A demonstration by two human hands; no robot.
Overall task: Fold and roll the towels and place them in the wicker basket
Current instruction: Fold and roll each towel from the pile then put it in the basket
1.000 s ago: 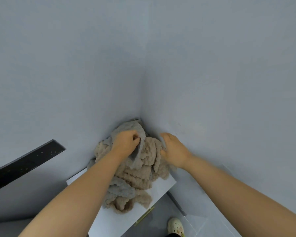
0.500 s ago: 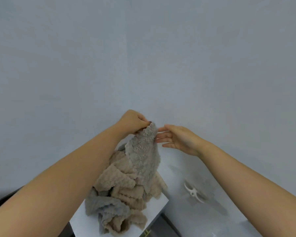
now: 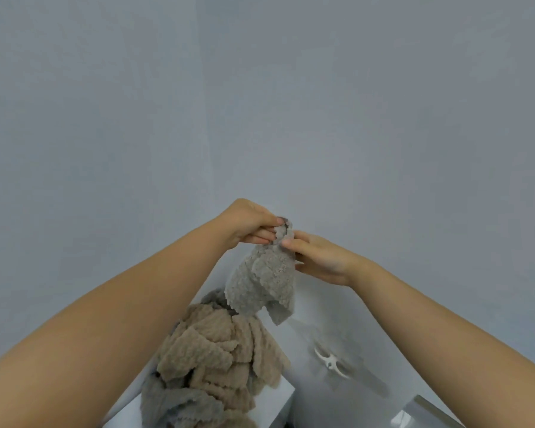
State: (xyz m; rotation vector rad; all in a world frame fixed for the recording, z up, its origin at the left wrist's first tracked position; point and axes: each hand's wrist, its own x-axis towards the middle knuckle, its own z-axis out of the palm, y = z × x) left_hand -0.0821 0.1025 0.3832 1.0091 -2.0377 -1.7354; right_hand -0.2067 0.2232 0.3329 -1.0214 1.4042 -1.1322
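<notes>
Lifting one towel clear of the heap: the heap of beige and grey towels (image 3: 210, 359) lies on a white stand (image 3: 286, 393) at 6 o'clock in the view, against a plain grey wall. The grey towel (image 3: 263, 285) hangs above it; whether its lower edge clears the heap cannot be told. Your left hand (image 3: 247, 223) pinches the towel's bunched top edge from 9 o'clock, and your right hand (image 3: 318, 257) pinches the same edge from 3 o'clock, so the hands meet. To do this step well, slide the hands apart along the hem until each finds a corner, then let the cloth hang flat before folding. A small white cross-shaped fitting (image 3: 329, 362) lies at 4 o'clock. No wicker basket is in view.
</notes>
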